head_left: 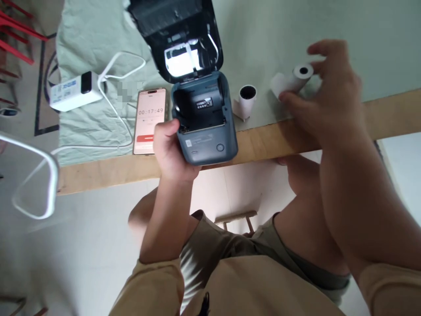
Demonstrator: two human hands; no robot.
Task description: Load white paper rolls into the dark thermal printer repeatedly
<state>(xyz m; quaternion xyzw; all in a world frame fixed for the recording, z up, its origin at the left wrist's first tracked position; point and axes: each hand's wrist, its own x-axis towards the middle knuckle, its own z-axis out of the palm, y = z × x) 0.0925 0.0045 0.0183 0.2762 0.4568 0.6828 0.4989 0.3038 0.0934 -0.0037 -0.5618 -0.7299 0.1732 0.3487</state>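
My left hand [174, 147] grips a dark blue portable label printer [210, 147] by its lower left side, with the thumb over the edge. The printer's lid [184, 39] is swung up, and the compartment inside holds no roll. My right hand [335, 92] has its thumb and a finger on either side of a white paper roll [297, 79], while the index finger stretches out above. A loose paper end [279, 83] sticks out to the left of this roll. Between the printer and my right hand stands another white roll [247, 103] with a wide dark core.
Left of the printer, a phone [150, 118] shows a running timer. Beyond it lies a white box-shaped device [75, 91] with a white cable [95, 147] looping over the table edge. A green cloth [378, 44] covers the table behind its wooden edge [98, 175]. Red chairs [16, 30] stand far left.
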